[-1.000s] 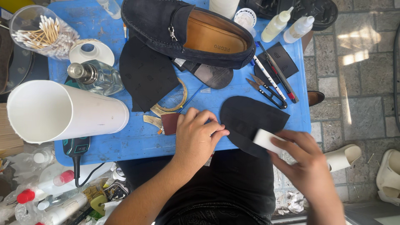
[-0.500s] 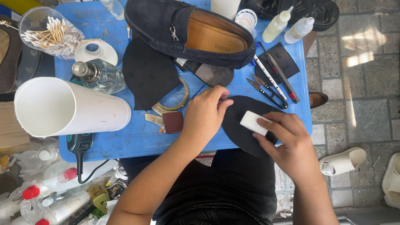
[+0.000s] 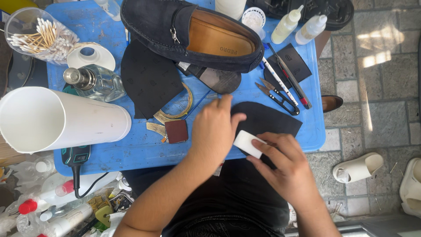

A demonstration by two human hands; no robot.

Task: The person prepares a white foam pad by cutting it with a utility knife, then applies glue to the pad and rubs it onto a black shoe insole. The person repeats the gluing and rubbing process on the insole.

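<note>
The black sole piece (image 3: pixel 267 120) lies at the lower right edge of the blue worktop (image 3: pixel 144 151), pinned flat by the left hand (image 3: pixel 215 131) while the right hand (image 3: pixel 285 164) pinches a white block (image 3: pixel 247 143) on it, apparently mid-rubbing, so steady pressure seems called for.

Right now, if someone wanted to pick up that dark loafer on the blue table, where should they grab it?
Probably at the loafer's open collar, from above: it lies upright, its tan inside bare, so fingers could hook the rim beside the metal bit.

Sole piece (image 3: pixel 267 120) lies on tray (image 3: pixel 105 153), shoe (image 3: pixel 193 35) behind it.
</note>
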